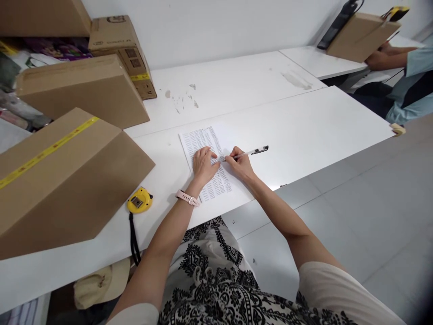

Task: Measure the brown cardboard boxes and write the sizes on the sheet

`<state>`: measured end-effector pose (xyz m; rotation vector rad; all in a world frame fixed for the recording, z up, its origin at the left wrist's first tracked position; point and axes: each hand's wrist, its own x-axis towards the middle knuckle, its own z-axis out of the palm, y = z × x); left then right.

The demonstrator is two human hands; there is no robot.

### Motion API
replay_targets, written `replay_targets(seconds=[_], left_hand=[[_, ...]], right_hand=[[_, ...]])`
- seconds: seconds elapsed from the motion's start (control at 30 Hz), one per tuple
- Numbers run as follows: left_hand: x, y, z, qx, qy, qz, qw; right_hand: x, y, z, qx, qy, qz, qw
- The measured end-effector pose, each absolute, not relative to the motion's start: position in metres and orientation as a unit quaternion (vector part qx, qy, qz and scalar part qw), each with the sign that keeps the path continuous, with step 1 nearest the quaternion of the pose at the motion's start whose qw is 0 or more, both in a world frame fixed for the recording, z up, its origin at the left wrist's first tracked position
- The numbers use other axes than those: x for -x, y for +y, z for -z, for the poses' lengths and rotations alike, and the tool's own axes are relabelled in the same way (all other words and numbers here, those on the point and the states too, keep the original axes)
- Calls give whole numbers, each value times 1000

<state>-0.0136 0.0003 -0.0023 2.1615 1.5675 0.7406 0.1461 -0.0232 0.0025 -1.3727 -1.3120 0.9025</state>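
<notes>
A printed sheet of paper point(203, 140) with dense columns of text lies on the white table point(304, 131). My left hand point(204, 164) rests flat on the sheet, fingers stretched out, a pink watch on its wrist. My right hand point(238, 163) is closed round a pen point(252, 152) whose tip touches the sheet at its right side.
A large cardboard box point(64, 180) with yellow tape stands at my left, with more boxes point(84, 88) behind it. A yellow tape measure point(139, 201) lies near the table's front edge. Another person point(402, 72) sits at the far right behind a box point(360, 36).
</notes>
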Motion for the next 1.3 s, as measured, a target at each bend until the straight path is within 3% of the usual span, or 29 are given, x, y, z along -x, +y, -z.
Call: replay_targets(seconds=[1.3], left_hand=[[12,-3,-3,-759,560,-269,195]], right_hand=[[-147,-22,-1,588,-540,-353,487]])
